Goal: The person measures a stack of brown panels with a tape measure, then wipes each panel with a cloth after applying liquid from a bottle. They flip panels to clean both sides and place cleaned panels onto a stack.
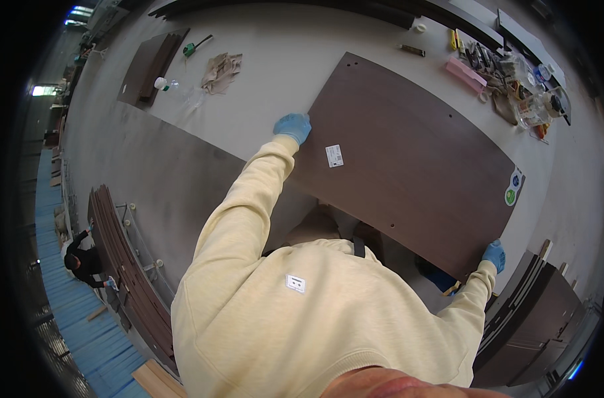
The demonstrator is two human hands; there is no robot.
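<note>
Dark brown rectangular laminated wood panel (408,162) fills the centre and right of the frame, held over the grey work table (282,46). The left hand in a blue glove (293,126) grasps its left edge, near the middle of the frame. The right hand in a blue glove (494,255) grips its lower right corner. Both arms are stretched wide, so I judge the panel is in the middle of being carried or positioned, not yet laid down. At upper right lie a pink block (466,73) and mixed small tools (514,79). At upper left are a crumpled beige cloth (221,70) and smaller dark boards (149,66). More dark panels (126,265) stand stacked at lower left.
</note>
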